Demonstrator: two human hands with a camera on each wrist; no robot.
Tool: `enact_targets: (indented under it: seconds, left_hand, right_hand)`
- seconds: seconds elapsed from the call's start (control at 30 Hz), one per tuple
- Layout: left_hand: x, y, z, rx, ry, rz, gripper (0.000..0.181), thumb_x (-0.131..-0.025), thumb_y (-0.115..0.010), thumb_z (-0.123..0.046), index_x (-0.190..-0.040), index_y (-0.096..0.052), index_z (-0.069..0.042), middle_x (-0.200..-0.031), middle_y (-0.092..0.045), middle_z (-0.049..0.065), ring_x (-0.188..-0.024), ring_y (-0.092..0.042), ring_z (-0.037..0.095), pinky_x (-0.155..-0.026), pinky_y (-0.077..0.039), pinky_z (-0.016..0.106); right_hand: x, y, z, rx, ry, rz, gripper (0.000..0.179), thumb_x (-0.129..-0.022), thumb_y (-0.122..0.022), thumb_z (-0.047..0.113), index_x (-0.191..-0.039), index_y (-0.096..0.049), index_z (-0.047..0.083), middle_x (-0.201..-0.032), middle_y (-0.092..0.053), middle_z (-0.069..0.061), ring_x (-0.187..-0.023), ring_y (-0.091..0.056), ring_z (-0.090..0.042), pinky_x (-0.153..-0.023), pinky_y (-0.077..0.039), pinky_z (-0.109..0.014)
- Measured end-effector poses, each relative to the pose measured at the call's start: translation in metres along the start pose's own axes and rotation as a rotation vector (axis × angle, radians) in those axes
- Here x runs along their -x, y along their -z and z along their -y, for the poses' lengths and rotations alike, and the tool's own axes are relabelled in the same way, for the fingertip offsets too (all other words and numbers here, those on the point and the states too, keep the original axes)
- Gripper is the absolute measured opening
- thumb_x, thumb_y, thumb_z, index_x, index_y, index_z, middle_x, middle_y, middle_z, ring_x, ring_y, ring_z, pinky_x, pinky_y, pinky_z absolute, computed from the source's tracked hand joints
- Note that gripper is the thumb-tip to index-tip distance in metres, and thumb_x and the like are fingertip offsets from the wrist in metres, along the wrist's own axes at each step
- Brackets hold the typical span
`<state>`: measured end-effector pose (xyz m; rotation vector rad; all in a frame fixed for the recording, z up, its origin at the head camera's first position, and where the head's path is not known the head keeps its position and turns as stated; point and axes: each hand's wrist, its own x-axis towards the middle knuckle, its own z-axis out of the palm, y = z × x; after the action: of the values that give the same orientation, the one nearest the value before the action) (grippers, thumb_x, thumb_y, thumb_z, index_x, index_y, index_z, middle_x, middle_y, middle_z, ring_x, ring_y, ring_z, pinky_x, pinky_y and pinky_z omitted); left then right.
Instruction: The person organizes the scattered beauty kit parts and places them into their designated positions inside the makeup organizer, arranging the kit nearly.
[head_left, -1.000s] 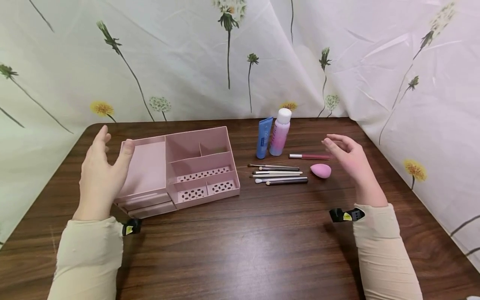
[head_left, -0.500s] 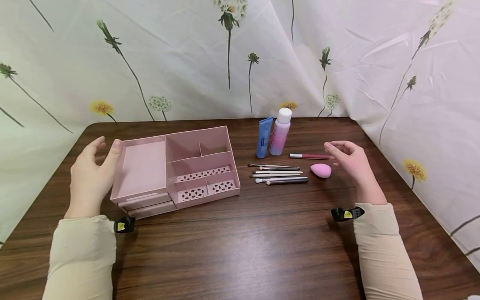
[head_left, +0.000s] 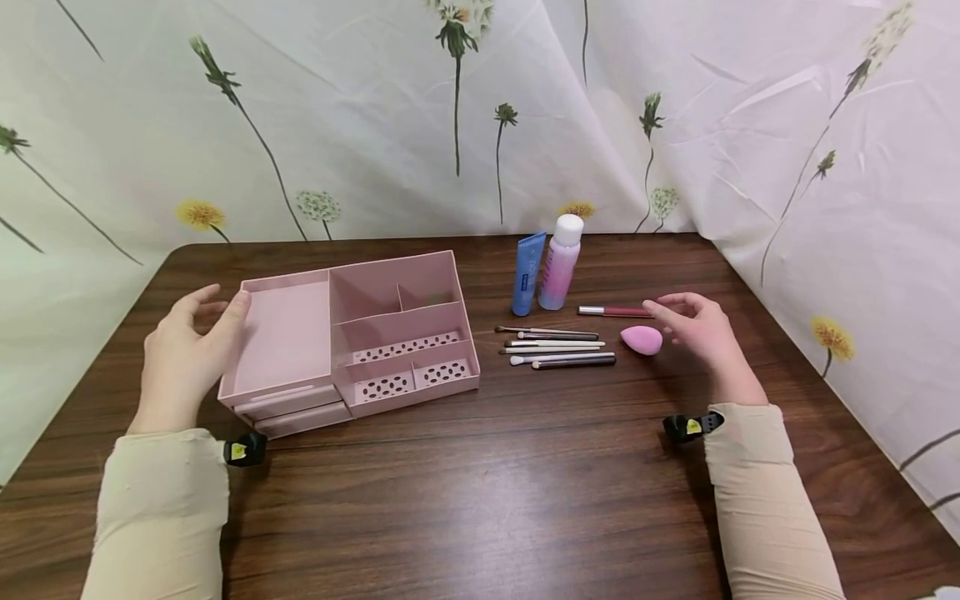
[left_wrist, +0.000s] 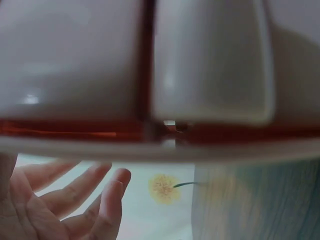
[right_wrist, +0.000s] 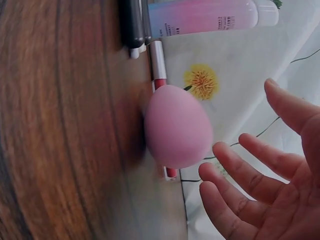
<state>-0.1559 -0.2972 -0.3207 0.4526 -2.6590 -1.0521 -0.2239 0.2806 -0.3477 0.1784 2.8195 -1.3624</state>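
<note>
A pink desktop organizer [head_left: 288, 333] with open compartments and two drawers stands at the left of the table. Beside its left wall is my left hand [head_left: 183, 358], fingers loosely bent, thumb right at the rim. The left wrist view shows that hand's fingers [left_wrist: 75, 200] apart below the blurred drawer fronts [left_wrist: 210, 65]. On the right, my right hand [head_left: 697, 333] hovers by a pink egg-shaped makeup sponge [head_left: 641, 340]. In the right wrist view the sponge [right_wrist: 177, 127] lies just off the spread fingertips [right_wrist: 220, 150], with nothing held. A red lip gloss tube [head_left: 615, 312] lies behind the sponge.
Several makeup brushes [head_left: 558, 348] lie in a row between organizer and sponge. Behind them stand a blue squeeze tube [head_left: 528, 275] and a pink-purple bottle [head_left: 561, 265] with a white cap. A white floral cloth [head_left: 360, 125] hangs along the table's back and right edges.
My left hand has moved left and down, from over the organizer's left part to beside its side wall. The right hand has lowered slightly toward the sponge.
</note>
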Motion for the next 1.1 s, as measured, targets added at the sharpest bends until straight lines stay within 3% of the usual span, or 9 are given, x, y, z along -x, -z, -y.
enact_targets:
  seconds: [0.17, 0.27, 0.37, 0.47, 0.53, 0.77, 0.97, 1.1]
  left_hand:
    - [-0.002, -0.001, 0.002, 0.021, -0.017, 0.007, 0.072, -0.098, -0.044, -0.057, -0.153, -0.038, -0.011, -0.141, -0.052, 0.027, -0.127, -0.050, 0.045, -0.095, -0.040, 0.052]
    - [-0.003, -0.001, 0.002, 0.024, -0.027, 0.010, 0.069, -0.099, -0.044, -0.056, -0.151, -0.041, -0.012, -0.139, -0.054, 0.027, -0.124, -0.052, 0.042, -0.086, -0.042, 0.036]
    - [-0.003, -0.001, 0.004, 0.015, -0.038, 0.002, 0.067, -0.098, -0.046, -0.055, -0.150, -0.044, -0.012, -0.137, -0.056, 0.026, -0.106, -0.060, 0.014, -0.077, -0.036, 0.023]
    - [-0.004, -0.001, 0.006, 0.020, -0.053, -0.003, 0.065, -0.099, -0.047, -0.053, -0.149, -0.045, -0.012, -0.136, -0.057, 0.025, -0.086, -0.045, -0.013, -0.075, -0.035, 0.019]
    - [-0.004, -0.001, 0.007, 0.036, -0.068, 0.003, 0.063, -0.099, -0.048, -0.050, -0.149, -0.045, -0.011, -0.135, -0.057, 0.026, -0.081, -0.036, -0.021, -0.075, -0.034, 0.017]
    - [-0.005, -0.001, 0.011, 0.067, -0.131, 0.029, 0.059, -0.101, -0.049, -0.044, -0.149, -0.044, -0.010, -0.132, -0.056, 0.028, -0.083, -0.035, -0.024, -0.074, -0.033, 0.013]
    - [-0.006, -0.002, 0.012, 0.078, -0.138, 0.035, 0.059, -0.100, -0.051, -0.044, -0.149, -0.045, -0.011, -0.126, -0.058, 0.018, -0.084, -0.037, -0.023, -0.074, -0.034, 0.013]
    - [-0.006, -0.002, 0.013, 0.079, -0.139, 0.044, 0.059, -0.101, -0.050, -0.043, -0.149, -0.044, -0.010, -0.130, -0.057, 0.024, -0.084, -0.036, -0.023, -0.074, -0.034, 0.013]
  right_hand:
    - [-0.002, -0.001, -0.003, 0.036, 0.001, 0.049, 0.067, -0.091, -0.065, 0.051, -0.132, -0.056, -0.001, -0.113, -0.065, -0.016, -0.080, -0.062, -0.006, -0.071, -0.054, -0.024]
    - [-0.002, -0.002, -0.004, 0.045, 0.005, 0.071, 0.066, -0.091, -0.066, 0.048, -0.133, -0.055, -0.002, -0.111, -0.065, -0.014, -0.077, -0.061, -0.007, -0.070, -0.054, -0.025]
    - [-0.002, -0.002, -0.005, 0.057, 0.014, 0.089, 0.063, -0.092, -0.066, 0.046, -0.131, -0.056, -0.002, -0.108, -0.065, -0.012, -0.075, -0.061, -0.008, -0.069, -0.054, -0.026]
    - [-0.003, -0.003, -0.007, 0.061, 0.022, 0.116, 0.061, -0.093, -0.065, 0.044, -0.130, -0.056, -0.003, -0.111, -0.064, -0.016, -0.073, -0.061, -0.009, -0.069, -0.054, -0.026]
    - [-0.005, -0.004, -0.009, 0.054, 0.021, 0.143, 0.061, -0.093, -0.065, 0.042, -0.131, -0.055, -0.004, -0.117, -0.063, -0.021, -0.075, -0.060, -0.007, -0.069, -0.054, -0.026]
    - [-0.008, -0.006, -0.010, 0.081, 0.001, 0.222, 0.063, -0.094, -0.065, 0.040, -0.135, -0.051, -0.005, -0.127, -0.056, -0.026, -0.083, -0.058, -0.007, -0.072, -0.055, -0.026]
    - [-0.007, -0.006, -0.011, 0.105, 0.005, 0.245, 0.064, -0.094, -0.065, 0.040, -0.136, -0.049, -0.006, -0.128, -0.056, -0.026, -0.090, -0.059, -0.015, -0.073, -0.055, -0.028]
    - [-0.008, -0.005, -0.014, 0.108, 0.027, 0.272, 0.060, -0.095, -0.065, 0.035, -0.134, -0.050, -0.008, -0.124, -0.057, -0.027, -0.089, -0.060, -0.014, -0.072, -0.055, -0.030]
